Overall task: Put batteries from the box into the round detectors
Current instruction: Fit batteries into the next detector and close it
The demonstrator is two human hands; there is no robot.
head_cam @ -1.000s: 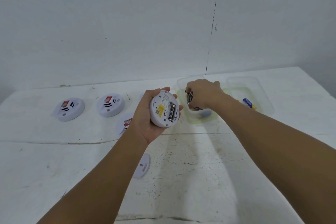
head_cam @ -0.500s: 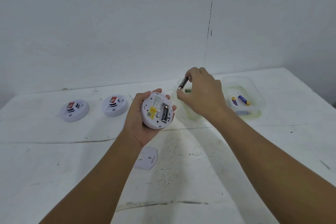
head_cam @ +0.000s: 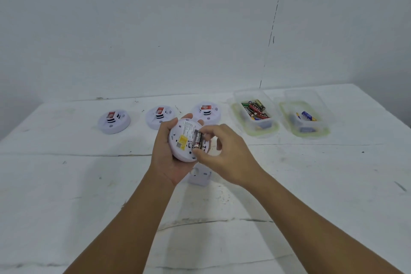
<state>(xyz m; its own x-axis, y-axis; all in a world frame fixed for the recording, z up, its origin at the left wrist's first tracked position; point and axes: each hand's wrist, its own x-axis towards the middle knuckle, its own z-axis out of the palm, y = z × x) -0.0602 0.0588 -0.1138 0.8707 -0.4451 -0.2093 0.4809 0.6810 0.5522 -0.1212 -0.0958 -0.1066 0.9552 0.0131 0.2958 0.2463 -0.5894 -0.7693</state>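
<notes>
Nearest on the white counter [head_cam: 311, 184] lies a small white cover piece [head_cam: 200, 177], partly hidden under the two hands. Above it the left hand [head_cam: 169, 158] holds a round white detector [head_cam: 185, 140] with its back side up; the grip is clamped around its rim, with the fingertips showing over the far edge. A yellow label sits on this back. The right hand [head_cam: 226, 155] pinches a dark battery [head_cam: 198, 139] between thumb and fingers, and the battery lies at the open compartment of the detector; whether it is fully seated I cannot tell. Farther back three more round detectors [head_cam: 114, 121] rest in a row, face up. To their right stands a clear plastic box [head_cam: 255, 115] that holds many batteries, and beside it a second clear box [head_cam: 304, 118] with only a few.
</notes>
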